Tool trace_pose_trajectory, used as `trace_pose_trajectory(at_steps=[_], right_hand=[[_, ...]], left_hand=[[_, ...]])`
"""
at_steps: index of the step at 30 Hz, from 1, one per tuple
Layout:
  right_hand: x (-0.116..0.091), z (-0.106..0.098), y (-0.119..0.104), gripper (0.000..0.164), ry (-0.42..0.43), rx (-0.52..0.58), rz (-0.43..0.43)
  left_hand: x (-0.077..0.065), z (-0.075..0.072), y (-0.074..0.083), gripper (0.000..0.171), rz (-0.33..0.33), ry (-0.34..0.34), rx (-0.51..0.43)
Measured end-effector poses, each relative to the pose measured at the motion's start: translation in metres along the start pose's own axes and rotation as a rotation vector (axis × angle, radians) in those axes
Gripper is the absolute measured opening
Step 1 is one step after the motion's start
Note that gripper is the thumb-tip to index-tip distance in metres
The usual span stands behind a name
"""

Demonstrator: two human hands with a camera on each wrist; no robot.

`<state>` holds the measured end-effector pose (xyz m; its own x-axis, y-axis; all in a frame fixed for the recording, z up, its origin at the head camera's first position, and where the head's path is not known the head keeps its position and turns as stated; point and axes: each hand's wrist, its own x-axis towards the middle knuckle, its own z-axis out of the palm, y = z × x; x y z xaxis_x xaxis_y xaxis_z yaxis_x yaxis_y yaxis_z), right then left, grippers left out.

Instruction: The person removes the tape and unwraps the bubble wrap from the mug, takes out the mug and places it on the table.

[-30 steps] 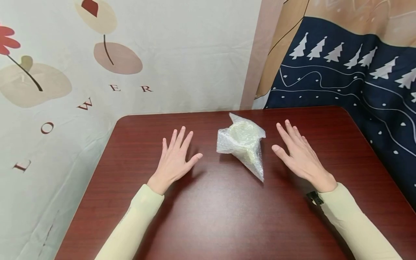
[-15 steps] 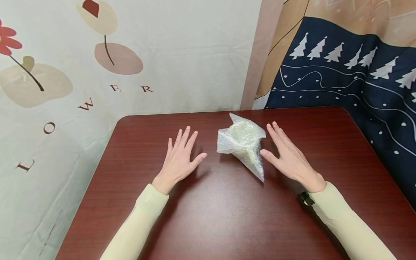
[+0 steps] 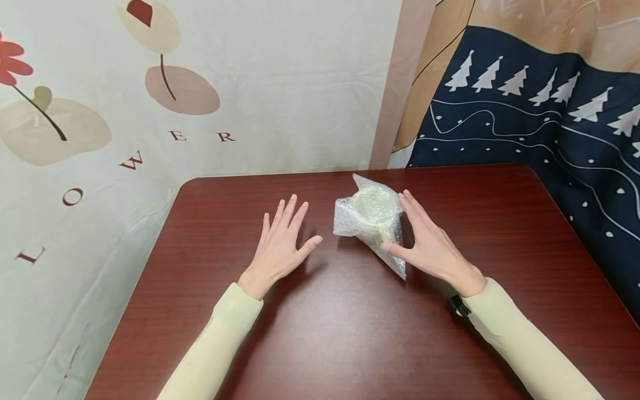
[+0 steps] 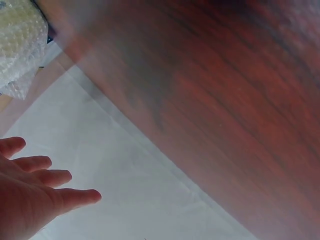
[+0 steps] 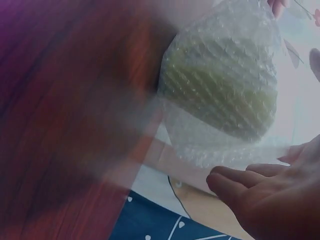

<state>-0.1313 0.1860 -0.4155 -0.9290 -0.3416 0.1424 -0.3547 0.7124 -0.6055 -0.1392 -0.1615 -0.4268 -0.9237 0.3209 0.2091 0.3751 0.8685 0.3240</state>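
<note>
A bundle of clear bubble wrap (image 3: 374, 206) lies toward the far side of the table, its loose ends sticking out as points. Inside it shows something pale yellow-green with a round top, its kind blurred by the wrap. My right hand (image 3: 436, 247) is at its right side, fingers extended and thumb spread, the thumb overlapping the near flap. In the right wrist view the fingers (image 5: 232, 182) reach to the wrap's lower edge. My left hand (image 3: 277, 250) hovers to the left of the bundle, fingers spread, holding nothing. The left wrist view catches the wrap (image 4: 20, 45) beyond those fingers.
The dark red-brown wooden table (image 3: 320, 333) has rounded far corners. Behind it hangs a pale cloth (image 3: 300, 83) with flowers and letters. A navy cloth (image 3: 505, 122) with white trees hangs at the right. A dark band (image 3: 458, 305) shows at the right wrist.
My right hand has moved left, from apart from the bundle to overlapping its right side. The left hand has shifted slightly right. The bundle has stayed in place.
</note>
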Motion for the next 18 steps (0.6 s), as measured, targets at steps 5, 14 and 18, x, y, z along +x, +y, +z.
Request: trace_pose_trajectory(at_steps=[5,14,18], right_hand=[[0.002,0.003,-0.002,0.11,0.026,0.009,-0.02],[0.009,0.003,0.003,0.096,0.03,0.047,-0.093],[0.011,0.001,0.005,0.093,0.01,0.07,-0.102]], left_hand=[[0.001,0.001,0.001,0.083,-0.001,-0.008,-0.006],[0.003,0.0,0.006,0.083,0.02,-0.007,-0.022],[0.004,0.0,0.008,0.083,0.041,0.0,-0.032]])
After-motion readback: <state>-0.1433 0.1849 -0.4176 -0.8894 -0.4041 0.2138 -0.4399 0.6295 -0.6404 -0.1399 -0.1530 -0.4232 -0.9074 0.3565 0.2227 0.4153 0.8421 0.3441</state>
